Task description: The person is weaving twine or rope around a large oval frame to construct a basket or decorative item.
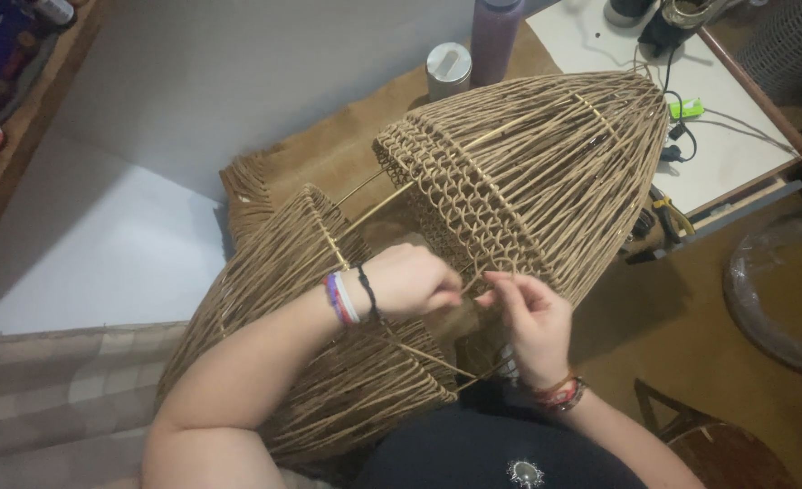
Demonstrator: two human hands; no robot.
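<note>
both hands: left hand (412,279), right hand (533,317), pinch wicker frame (519,172) strands

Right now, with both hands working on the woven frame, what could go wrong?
1. Both hands, left hand and right hand, pinch one thin strand at the edge of the woven lampshade; a hard pull might snap it or loosen the loops nearby.
2. The lampshade leans on bare wire rods above the lap; it could tip or roll.
3. The bracelets on the left wrist sit against the weave and might snag.
</note>
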